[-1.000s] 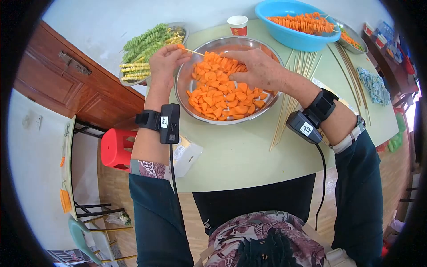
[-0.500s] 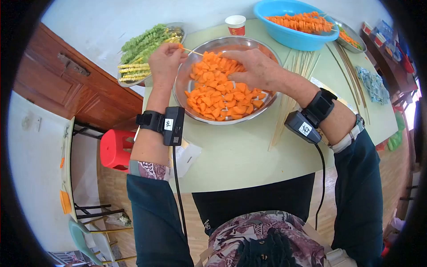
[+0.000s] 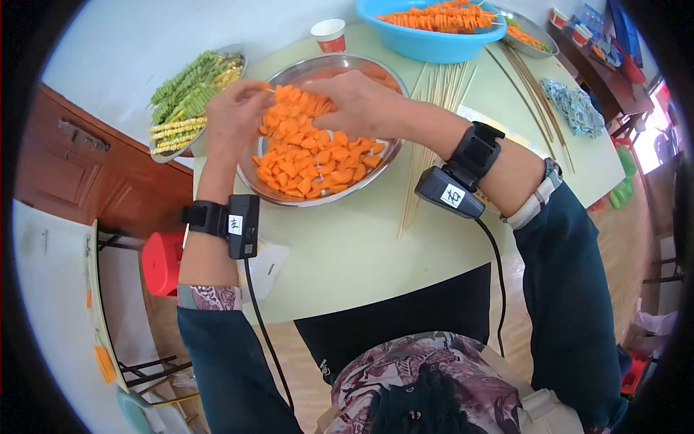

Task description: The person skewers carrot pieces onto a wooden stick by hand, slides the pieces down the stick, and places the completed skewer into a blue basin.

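pinched fingertips of the left hand (image 3: 235,116), slightly blurred in the head view, close on a thin wooden skewer (image 3: 268,90) at the left rim of a round metal basin (image 3: 311,203). the right hand (image 3: 361,105) curves over carrot slices (image 3: 311,155) inside that basin; its fingertips are hidden, so how firmly it grips cannot be told. bare skewers (image 3: 438,90) lie to its right, and a blue plastic basin (image 3: 426,48) stands beyond.

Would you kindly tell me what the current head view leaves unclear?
Head view:
- Right hand: some fingertips, hidden by the hand itself.
- Light-blue round plastic basin: far rim, cut off by top edge.
- Shiny round metal bowl: floor, mostly hidden under orange vegetable slices.
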`<state>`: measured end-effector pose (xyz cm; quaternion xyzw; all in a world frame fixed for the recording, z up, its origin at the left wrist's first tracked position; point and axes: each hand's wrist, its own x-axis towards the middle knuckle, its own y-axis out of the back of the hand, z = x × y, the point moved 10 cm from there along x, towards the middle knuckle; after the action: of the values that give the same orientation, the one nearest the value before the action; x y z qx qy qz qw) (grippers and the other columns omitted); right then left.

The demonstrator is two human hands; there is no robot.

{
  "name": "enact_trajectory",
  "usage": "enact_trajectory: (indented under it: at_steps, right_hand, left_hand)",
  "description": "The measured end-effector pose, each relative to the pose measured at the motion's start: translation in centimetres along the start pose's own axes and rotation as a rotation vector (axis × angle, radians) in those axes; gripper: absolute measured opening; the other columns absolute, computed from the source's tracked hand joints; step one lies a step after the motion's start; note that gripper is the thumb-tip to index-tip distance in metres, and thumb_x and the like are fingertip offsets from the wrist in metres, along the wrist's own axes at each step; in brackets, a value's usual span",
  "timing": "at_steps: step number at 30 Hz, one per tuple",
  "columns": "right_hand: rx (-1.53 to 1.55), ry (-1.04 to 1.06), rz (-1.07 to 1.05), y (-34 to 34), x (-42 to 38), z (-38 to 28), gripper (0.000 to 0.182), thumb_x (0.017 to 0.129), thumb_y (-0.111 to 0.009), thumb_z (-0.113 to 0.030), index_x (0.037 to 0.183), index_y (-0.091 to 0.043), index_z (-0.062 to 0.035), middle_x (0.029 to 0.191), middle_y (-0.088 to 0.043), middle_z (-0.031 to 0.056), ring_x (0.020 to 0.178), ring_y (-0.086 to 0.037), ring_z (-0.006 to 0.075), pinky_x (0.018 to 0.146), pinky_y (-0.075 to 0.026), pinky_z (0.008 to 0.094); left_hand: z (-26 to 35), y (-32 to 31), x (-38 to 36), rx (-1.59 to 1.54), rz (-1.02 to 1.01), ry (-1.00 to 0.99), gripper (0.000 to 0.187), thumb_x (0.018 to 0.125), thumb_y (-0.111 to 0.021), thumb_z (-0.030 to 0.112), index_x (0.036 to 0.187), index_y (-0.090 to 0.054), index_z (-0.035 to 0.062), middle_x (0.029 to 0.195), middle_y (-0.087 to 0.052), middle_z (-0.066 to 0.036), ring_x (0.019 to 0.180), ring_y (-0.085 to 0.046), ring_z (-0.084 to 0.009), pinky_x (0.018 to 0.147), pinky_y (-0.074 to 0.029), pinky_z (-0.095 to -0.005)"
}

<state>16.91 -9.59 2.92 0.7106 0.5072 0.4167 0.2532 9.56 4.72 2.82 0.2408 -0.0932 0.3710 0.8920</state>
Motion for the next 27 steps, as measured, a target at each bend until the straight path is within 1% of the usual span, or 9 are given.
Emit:
enact_trajectory:
  at_steps: [4,7,9,13,15,17,22,24,27]
  right_hand:
    - [0.036,0.017,0.002,-0.4,0.2,0.6,0.046,0.077,-0.056,-0.017,0.117,-0.049,0.0045,0.095,-0.061,0.0227,0.077,-0.064,0.0286,0.078,-0.049,0.0367]
    - [-0.005,0.111,0.070,0.5,0.2,-0.8,0.044,0.078,-0.055,-0.014,0.116,-0.049,0.0056,0.092,-0.061,0.0223,0.068,-0.064,0.0263,0.075,-0.050,0.0359]
    - [0.072,-0.026,-0.038,0.1,0.0,0.0,0.043,0.078,-0.055,-0.013,0.117,-0.049,0.0055,0.091,-0.061,0.0224,0.065,-0.064,0.0250,0.071,-0.051,0.0352]
    - [0.062,0.007,-0.010,0.0,0.1,0.3,0.044,0.078,-0.056,-0.014,0.117,-0.048,0.0055,0.092,-0.061,0.0230,0.062,-0.064,0.0244,0.069,-0.051,0.0345]
    - [0.075,0.061,0.053,0.2,0.3,0.2,0.049,0.079,-0.060,-0.015,0.125,-0.046,-0.0042,0.084,-0.064,0.0167,0.053,-0.061,0.0173,0.056,-0.051,0.0276]
    - [0.052,0.029,0.050,0.3,0.4,0.5,0.049,0.079,-0.060,-0.015,0.125,-0.046,-0.0040,0.081,-0.064,0.0159,0.053,-0.061,0.0173,0.056,-0.051,0.0279]
    - [0.017,-0.062,0.070,1.2,0.3,1.0,0.047,0.079,-0.060,-0.015,0.123,-0.048,-0.0031,0.075,-0.064,0.0146,0.052,-0.061,0.0183,0.058,-0.051,0.0288]
    - [-0.050,-0.029,0.055,1.3,0.4,0.7,0.047,0.079,-0.059,-0.017,0.119,-0.048,0.0054,0.078,-0.063,0.0201,0.057,-0.064,0.0211,0.066,-0.053,0.0317]
    - [-0.057,-0.058,0.043,1.1,0.5,0.9,0.047,0.079,-0.058,-0.017,0.120,-0.047,0.0046,0.076,-0.063,0.0187,0.057,-0.063,0.0204,0.064,-0.053,0.0307]
  left_hand:
    - [0.3,-1.1,-0.2,0.030,-0.071,0.016,0.015,0.081,-0.056,0.002,0.094,-0.062,-0.0035,0.082,-0.065,-0.011,0.074,-0.066,-0.0160,0.063,-0.053,-0.0234]
    - [0.9,-1.3,-0.3,0.032,-0.118,-0.028,0.016,0.082,-0.056,0.003,0.096,-0.062,-0.0032,0.083,-0.065,-0.011,0.075,-0.066,-0.0165,0.063,-0.053,-0.0238]
    - [0.9,-1.5,-0.4,0.033,-0.129,-0.041,0.017,0.082,-0.055,0.003,0.096,-0.062,-0.0034,0.083,-0.065,-0.010,0.076,-0.066,-0.0167,0.063,-0.053,-0.0237]
    - [0.9,-1.7,-0.2,0.020,-0.162,-0.051,0.018,0.082,-0.055,0.004,0.098,-0.062,-0.0032,0.083,-0.066,-0.009,0.077,-0.066,-0.0168,0.063,-0.054,-0.0239]
    - [0.7,-1.5,0.0,0.017,-0.157,-0.033,0.021,0.084,-0.055,0.004,0.103,-0.060,-0.0028,0.086,-0.065,-0.010,0.079,-0.066,-0.0176,0.065,-0.053,-0.0244]
    - [0.9,-1.0,0.1,0.028,-0.150,-0.048,0.028,0.084,-0.057,0.006,0.112,-0.056,-0.0004,0.089,-0.065,-0.009,0.082,-0.065,-0.0173,0.068,-0.053,-0.0247]
    - [-0.5,0.6,0.8,0.016,-0.089,-0.013,0.028,0.083,-0.057,0.006,0.111,-0.058,0.0023,0.086,-0.066,-0.008,0.077,-0.065,-0.0140,0.064,-0.052,-0.0231]
    - [-2.2,0.3,0.9,0.200,-0.151,0.081,0.028,0.081,-0.058,0.004,0.109,-0.060,0.0026,0.085,-0.066,-0.007,0.076,-0.064,-0.0123,0.062,-0.052,-0.0223]
    - [-3.2,-2.2,0.3,0.373,-0.331,0.033,0.027,0.080,-0.057,0.003,0.106,-0.061,0.0012,0.086,-0.065,-0.007,0.071,-0.062,-0.0113,0.061,-0.051,-0.0224]
